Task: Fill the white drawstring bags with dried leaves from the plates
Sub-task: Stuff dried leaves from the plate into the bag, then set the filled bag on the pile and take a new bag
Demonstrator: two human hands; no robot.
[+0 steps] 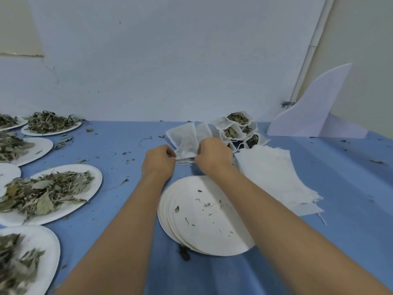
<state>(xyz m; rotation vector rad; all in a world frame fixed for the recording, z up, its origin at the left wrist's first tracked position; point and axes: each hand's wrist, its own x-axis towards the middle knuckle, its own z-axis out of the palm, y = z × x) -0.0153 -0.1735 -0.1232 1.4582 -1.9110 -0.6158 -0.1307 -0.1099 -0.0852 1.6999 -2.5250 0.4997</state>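
Hands: left hand [158, 161] and right hand [213, 155] pinch the mouth of one empty drawstring bag [186, 141]
Bag: flat, extending away from hands
Nearest leaves [45, 192]: leftward — left hand closer

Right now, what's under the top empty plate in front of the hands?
More white plates: the top plate, holding only leaf crumbs, caps a stack whose offset rims show at its left edge. A dark clump pokes out below. The count is hidden.
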